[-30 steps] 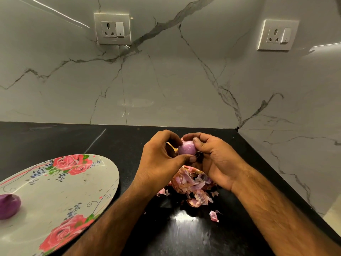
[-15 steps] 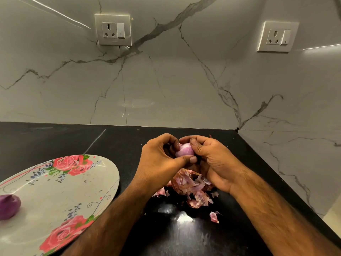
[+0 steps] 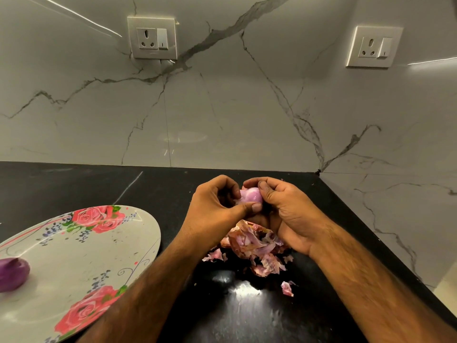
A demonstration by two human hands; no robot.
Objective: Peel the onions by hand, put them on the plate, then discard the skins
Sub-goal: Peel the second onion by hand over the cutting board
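Both hands grip one pale onion (image 3: 251,195) above the worktop (image 3: 247,318) near its back right corner: left hand (image 3: 212,209) and right hand (image 3: 289,214) curled round it. Skins (image 3: 252,243) lie beneath. Another onion (image 3: 12,274) sits on the plate (image 3: 74,256) at the left edge.

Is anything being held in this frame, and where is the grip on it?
The left hand and right hand both grip one pale onion: left thumb along its near underside, right thumb on its right end, fingers curled behind.
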